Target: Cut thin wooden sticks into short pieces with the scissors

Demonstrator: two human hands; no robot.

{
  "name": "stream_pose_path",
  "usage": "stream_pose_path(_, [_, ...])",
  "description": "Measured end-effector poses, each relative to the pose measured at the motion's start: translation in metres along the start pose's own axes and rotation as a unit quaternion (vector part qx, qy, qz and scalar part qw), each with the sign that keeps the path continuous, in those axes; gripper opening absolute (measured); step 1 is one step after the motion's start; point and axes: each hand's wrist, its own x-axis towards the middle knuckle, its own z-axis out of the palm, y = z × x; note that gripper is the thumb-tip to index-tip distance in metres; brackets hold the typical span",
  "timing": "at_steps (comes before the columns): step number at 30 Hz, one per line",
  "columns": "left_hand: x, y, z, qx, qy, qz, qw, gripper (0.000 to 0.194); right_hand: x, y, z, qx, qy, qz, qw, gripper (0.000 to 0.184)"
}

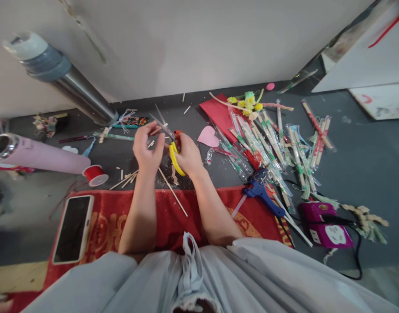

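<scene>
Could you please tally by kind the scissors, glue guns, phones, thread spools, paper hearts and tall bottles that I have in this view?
Scissors, in the right hand: 1
Glue gun, blue: 1
Phone: 1
Thread spool, red: 1
Paper heart, pink: 1
Tall bottles, steel bottle and pink bottle: 2
Total: 7

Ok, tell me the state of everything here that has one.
Scissors: blades open, in the right hand
Phone: face up, screen dark
Glue gun: on its side; power unclear
Steel flask: standing, apparently closed
Pink bottle: open or closed, unclear
Purple socket block: black plug seemingly in
Red ribbon spool: wound
</scene>
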Motion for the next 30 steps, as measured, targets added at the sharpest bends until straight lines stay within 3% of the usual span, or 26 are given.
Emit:
stream_pose_path(5, [0.010, 0.002, -0.022, 0.083, 0.005, 0.053, 0.995, 0.010, -0.002, 0.001, 0.002, 0.002, -0.006, -0.042, 0.999, 0.050])
stream_pose_path(18, [0.014, 0.006, -0.031, 0.104, -0.012, -0.004, 0.995, 0.008, -0.004, 0.004, 0.002, -0.023, -0.034, -0.074, 0.996, 0.058])
stream_pose_path(25, [0.013, 0.007, -0.031, 0.028, -0.001, -0.094, 0.995, 0.009, -0.005, 0.004, -0.001, -0.016, -0.050, -0.088, 0.995, 0.059])
stream_pose_path(30, [0.014, 0.007, -0.035, -0.007, -0.005, -0.120, 0.993, 0.009, -0.005, 0.003, -0.002, -0.012, -0.060, -0.105, 0.993, 0.064])
